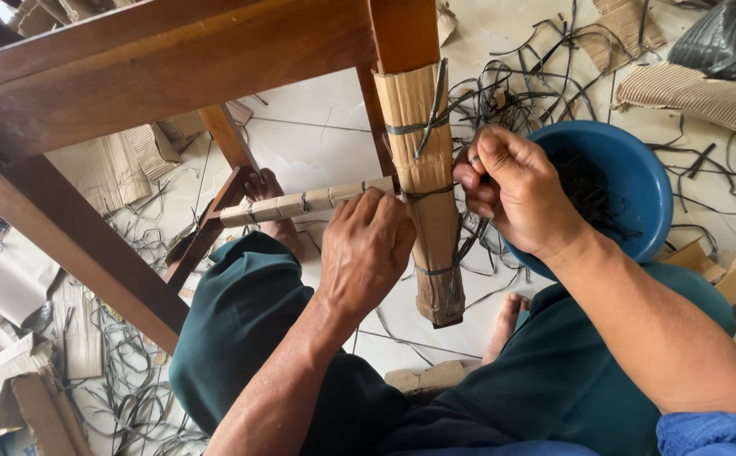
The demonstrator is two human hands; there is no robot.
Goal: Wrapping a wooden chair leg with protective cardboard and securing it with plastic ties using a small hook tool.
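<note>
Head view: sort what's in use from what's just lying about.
In use: cardboard-wrapped chair leg, dark strap tied round it, left hand pressing the wrap, right hand pulling the strap.
Lying about: blue bowl, cardboard scraps, loose strap offcuts, black bag.

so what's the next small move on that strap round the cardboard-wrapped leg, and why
Probably pull the dark strap snug. The right hand pinches its end beside the cardboard-wrapped leg, while the left hand presses the cardboard just below it. The band there looks less flat than the tied bands above and below, so tightening seems the likely step before knotting.
</note>
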